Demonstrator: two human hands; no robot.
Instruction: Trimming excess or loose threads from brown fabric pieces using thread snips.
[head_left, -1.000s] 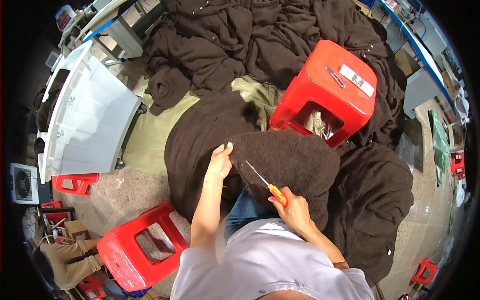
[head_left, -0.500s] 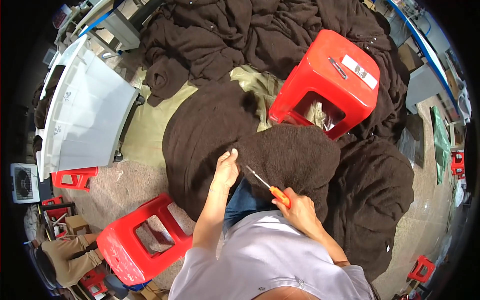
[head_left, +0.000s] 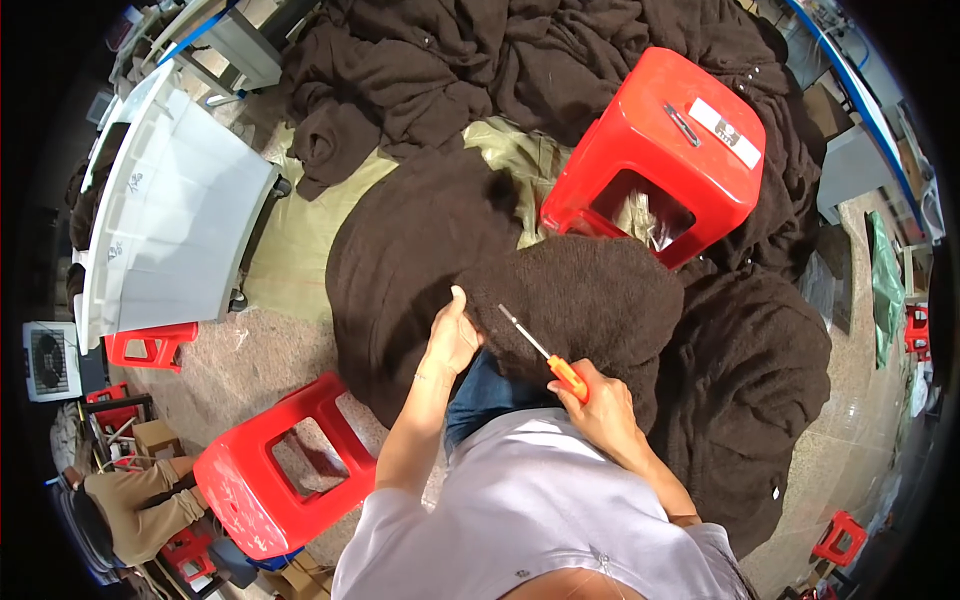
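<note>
A heap of dark-brown cloth (head_left: 570, 80) lay ahead of both hands, and a red square plastic stool (head_left: 665, 140) stood ahead of the right. Nearer, a fuzzy brown cloth piece (head_left: 580, 290) spread just beyond both hands. The left hand (head_left: 455, 337) was half curled at its left edge; whether it pinched, I could not tell. The right hand (head_left: 603, 412) was closed around an orange-handled tool (head_left: 566, 376), whose metal tip had moved slightly away from the left thumb; the work, I judged, remained near this edge. The stool limited room ahead; leftward was more.
</note>
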